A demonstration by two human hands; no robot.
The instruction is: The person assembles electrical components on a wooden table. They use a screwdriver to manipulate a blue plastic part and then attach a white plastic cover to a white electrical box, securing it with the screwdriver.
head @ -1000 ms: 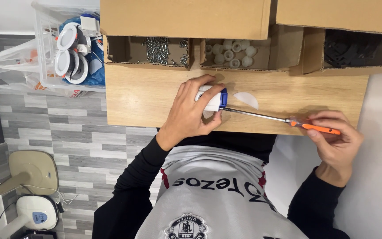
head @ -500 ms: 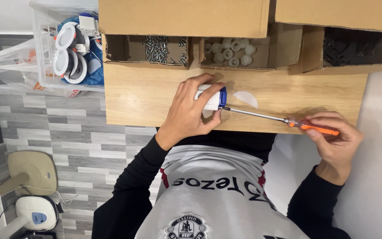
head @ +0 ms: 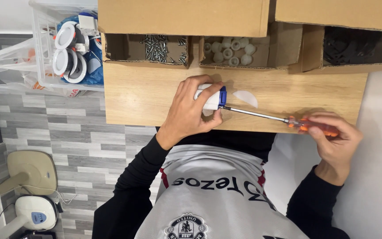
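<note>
My left hand [head: 190, 110] grips a small white and blue fitting [head: 214, 97] on the wooden table [head: 142, 95]. An orange-handled screwdriver [head: 266, 116] is held in my right hand [head: 332, 135], its metal shaft running left so the tip meets the blue end of the fitting. A thin white disc [head: 245, 98] lies flat on the table just right of the fitting.
Open cardboard boxes line the table's far edge: one with screws [head: 163, 48], one with white plastic caps [head: 228, 51], one with black parts [head: 354, 46]. A clear plastic bin [head: 69, 53] of white round lamp fittings stands at the left. A fan base [head: 32, 170] sits on the tiled floor.
My right hand has turned slightly on the screwdriver handle; the fitting and my left hand stay in place.
</note>
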